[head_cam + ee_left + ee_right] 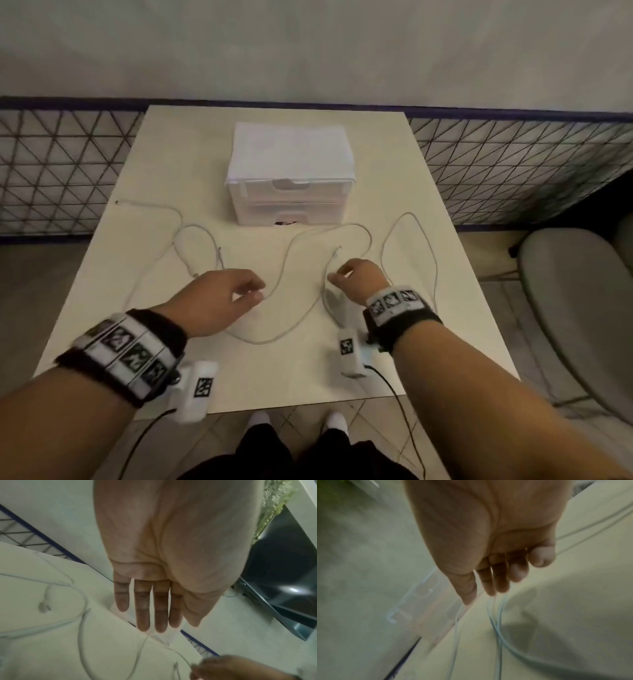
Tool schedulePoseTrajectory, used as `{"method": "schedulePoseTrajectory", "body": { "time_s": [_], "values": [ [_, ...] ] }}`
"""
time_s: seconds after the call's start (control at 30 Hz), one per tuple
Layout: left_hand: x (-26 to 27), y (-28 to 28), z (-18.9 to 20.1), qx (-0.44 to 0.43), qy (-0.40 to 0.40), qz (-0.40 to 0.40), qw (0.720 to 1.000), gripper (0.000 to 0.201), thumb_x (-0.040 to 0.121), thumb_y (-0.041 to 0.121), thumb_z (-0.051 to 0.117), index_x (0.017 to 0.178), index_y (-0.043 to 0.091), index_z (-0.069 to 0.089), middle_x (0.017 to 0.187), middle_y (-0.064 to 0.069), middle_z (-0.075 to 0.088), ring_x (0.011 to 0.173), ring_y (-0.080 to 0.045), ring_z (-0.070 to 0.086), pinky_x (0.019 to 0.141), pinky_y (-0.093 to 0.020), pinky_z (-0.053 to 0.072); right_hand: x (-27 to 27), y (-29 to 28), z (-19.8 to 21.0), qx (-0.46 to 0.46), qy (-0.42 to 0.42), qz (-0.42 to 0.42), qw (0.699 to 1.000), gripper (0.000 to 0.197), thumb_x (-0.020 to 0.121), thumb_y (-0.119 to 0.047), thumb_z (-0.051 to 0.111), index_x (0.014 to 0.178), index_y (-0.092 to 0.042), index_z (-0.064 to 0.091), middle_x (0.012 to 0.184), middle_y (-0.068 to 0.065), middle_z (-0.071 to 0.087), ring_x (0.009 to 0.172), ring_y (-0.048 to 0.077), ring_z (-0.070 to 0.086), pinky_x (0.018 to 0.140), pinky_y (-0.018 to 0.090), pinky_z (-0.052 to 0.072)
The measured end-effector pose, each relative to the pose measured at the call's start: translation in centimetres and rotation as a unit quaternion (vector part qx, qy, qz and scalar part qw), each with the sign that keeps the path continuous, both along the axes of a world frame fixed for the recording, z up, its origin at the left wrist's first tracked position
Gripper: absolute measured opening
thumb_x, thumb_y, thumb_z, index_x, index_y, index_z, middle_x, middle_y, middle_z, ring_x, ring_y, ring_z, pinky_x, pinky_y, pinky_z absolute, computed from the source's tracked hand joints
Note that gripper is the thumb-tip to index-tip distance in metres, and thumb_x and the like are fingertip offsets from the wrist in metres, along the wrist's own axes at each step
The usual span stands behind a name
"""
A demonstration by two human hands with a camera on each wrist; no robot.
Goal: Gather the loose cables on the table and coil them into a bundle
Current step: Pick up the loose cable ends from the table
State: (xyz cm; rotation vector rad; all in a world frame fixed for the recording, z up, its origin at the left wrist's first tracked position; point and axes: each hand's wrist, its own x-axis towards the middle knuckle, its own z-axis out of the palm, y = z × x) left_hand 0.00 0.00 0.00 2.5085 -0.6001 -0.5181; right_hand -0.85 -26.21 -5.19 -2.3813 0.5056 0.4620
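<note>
Several thin white cables lie loose on the cream table (191, 154). One cable (197, 226) loops at the left, a middle cable (260, 342) snakes between my hands, and a third (409, 213) loops at the right. My left hand (255, 291) hovers over the middle cable's left bend, fingers straight and holding nothing, as the left wrist view (181, 620) shows. My right hand (337, 275) is at the middle cable's right end, its fingers loosely curled. In the blurred right wrist view (479, 597) thumb and forefinger stay apart just above the cable (498, 622).
A white plastic drawer box (289, 192) stands at the table's back middle. A wire mesh fence (61, 164) runs behind the table on both sides. A grey chair (575, 308) sits to the right. My feet show below the near table edge.
</note>
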Motion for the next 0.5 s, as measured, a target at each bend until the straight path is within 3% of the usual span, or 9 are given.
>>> {"method": "schedulePoseTrajectory", "body": {
  "time_s": [0.1, 0.23, 0.33, 0.43, 0.5],
  "values": [
    [0.5, -2.0, -0.6, 0.013, -0.010, -0.034, 0.999, 0.027, 0.092, 0.036, 0.051, 0.116, 0.026, 0.062, 0.110, 0.013, 0.063, 0.100, -0.005, 0.057, 0.075, -0.015, 0.037, 1.9, 1.7, -1.2, -0.041, 0.022, -0.034, 0.998, 0.054, 0.084, -0.046, 0.059, 0.122, -0.008, 0.051, 0.120, 0.013, 0.061, 0.110, 0.031, 0.058, 0.086, 0.034, 0.044],
    [0.4, -3.9, -1.8, -0.055, 0.033, 0.024, 0.998, 0.026, 0.091, 0.031, 0.054, 0.115, 0.025, 0.062, 0.105, 0.010, 0.065, 0.095, -0.006, 0.058, 0.073, -0.005, 0.036, 2.5, 2.1, -2.5, -0.025, 0.042, -0.068, 0.996, 0.036, 0.087, -0.024, 0.056, 0.119, -0.008, 0.052, 0.116, 0.014, 0.064, 0.106, 0.032, 0.060, 0.080, 0.031, 0.045],
    [1.0, -5.2, -2.4, -0.100, 0.090, 0.098, 0.986, 0.032, 0.092, 0.031, 0.053, 0.122, 0.021, 0.058, 0.108, 0.007, 0.062, 0.098, -0.009, 0.058, 0.089, -0.019, 0.044, 2.2, 2.0, -2.1, -0.018, -0.019, -0.084, 0.996, 0.020, 0.087, -0.022, 0.053, 0.100, -0.008, 0.057, 0.101, 0.013, 0.066, 0.095, 0.031, 0.061, 0.073, 0.030, 0.042],
    [2.1, -6.3, -2.9, -0.148, 0.167, 0.159, 0.962, 0.045, 0.093, 0.044, 0.047, 0.132, 0.021, 0.050, 0.126, 0.001, 0.059, 0.114, -0.016, 0.056, 0.103, -0.033, 0.042, 1.2, 3.1, 0.1, 0.097, -0.145, -0.106, 0.979, 0.011, 0.088, -0.022, 0.053, 0.086, -0.012, 0.051, 0.077, 0.005, 0.063, 0.074, 0.024, 0.061, 0.065, 0.028, 0.042],
    [2.7, -7.1, -2.3, -0.204, 0.205, 0.175, 0.941, 0.048, 0.094, 0.051, 0.040, 0.129, 0.021, 0.052, 0.127, -0.003, 0.061, 0.116, -0.018, 0.057, 0.105, -0.042, 0.042, 0.6, 4.2, 2.2, 0.177, -0.182, -0.050, 0.966, 0.010, 0.091, -0.023, 0.053, 0.087, -0.014, 0.049, 0.072, 0.004, 0.066, 0.061, 0.019, 0.065, 0.058, 0.027, 0.050]
  ]
}}
